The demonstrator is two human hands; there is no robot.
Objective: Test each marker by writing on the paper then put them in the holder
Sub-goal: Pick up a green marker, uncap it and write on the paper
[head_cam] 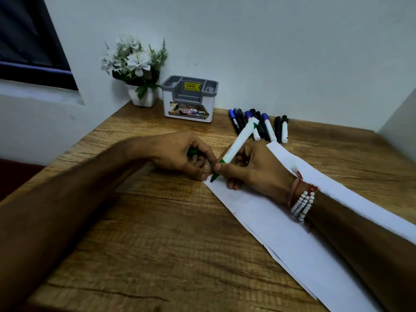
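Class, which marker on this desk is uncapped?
The green marker gripped by the right hand, tip at the paper edge; the left hand holds its cap. The others lie capped by the wall.

The plant (pixel 141 95) stands in the tabletop's (pixel 157 233) far left corner, the holder (pixel 189 102) just right of it. The markers (pixel 261 128) lie further right along the far edge, and the paper (pixel 292 233) lies before them, reaching toward the near right corner.

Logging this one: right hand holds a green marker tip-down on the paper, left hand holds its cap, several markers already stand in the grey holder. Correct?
One error: the head view shows the grey holder with no markers in it; the other markers lie bunched on the table right of it. The right hand, green marker, paper, left hand and cap are as stated.
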